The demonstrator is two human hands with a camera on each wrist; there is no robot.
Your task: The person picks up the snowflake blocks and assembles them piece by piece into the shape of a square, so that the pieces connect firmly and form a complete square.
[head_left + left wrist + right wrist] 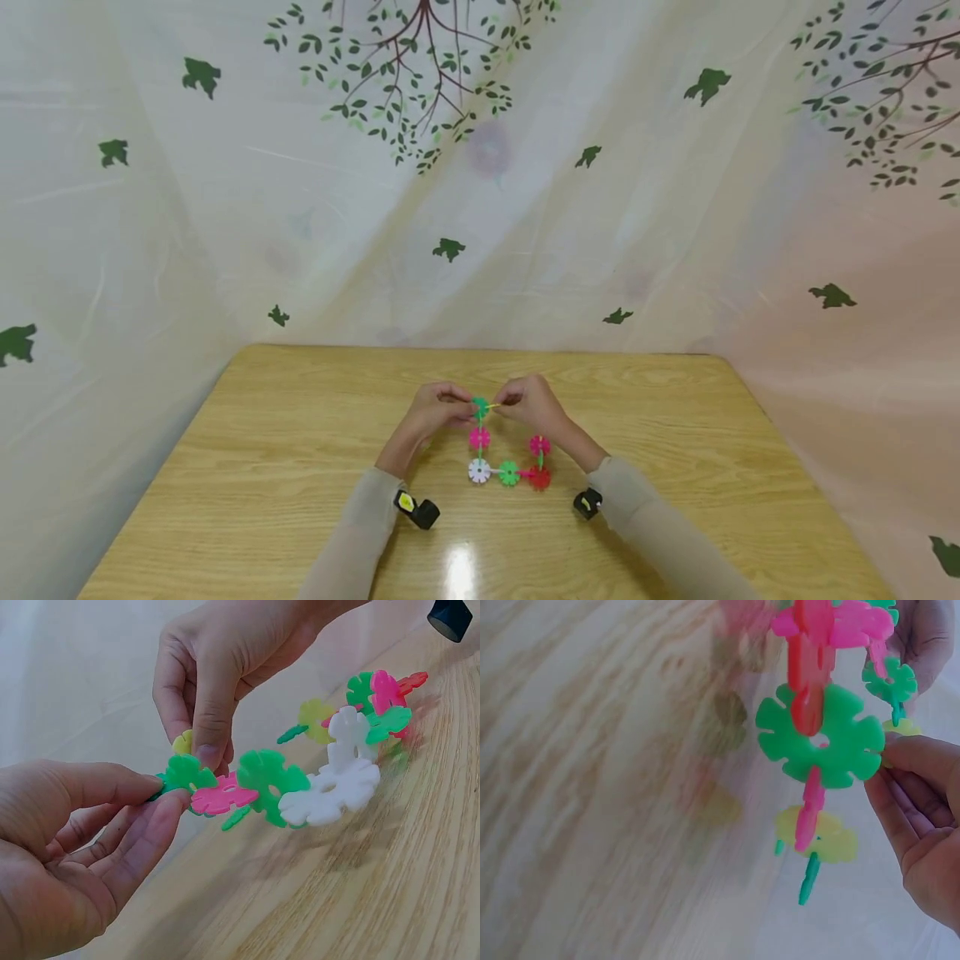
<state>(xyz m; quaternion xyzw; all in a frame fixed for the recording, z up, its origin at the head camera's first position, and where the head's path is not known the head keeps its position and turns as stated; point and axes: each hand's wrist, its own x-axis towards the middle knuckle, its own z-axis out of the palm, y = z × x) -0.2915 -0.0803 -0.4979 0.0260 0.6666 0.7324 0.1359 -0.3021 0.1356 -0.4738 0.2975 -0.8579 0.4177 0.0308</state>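
A chain of plastic interlocking snowflake discs stands in a U shape on the table. My left hand pinches the green disc at the far end of its left side. From the right, my right hand pinches a yellow disc edge-on against that green one; the fingers hide most of it, and I cannot tell whether the slots are joined. Below the green disc come a pink disc and a white disc. Another green disc leads to a red disc, with a second pink disc above it.
The wooden table reaches back to a pale curtain printed with leaves and branches. A black wrist camera sits on the left sleeve, and another black camera on the right. Another yellow disc belongs to the chain's right side.
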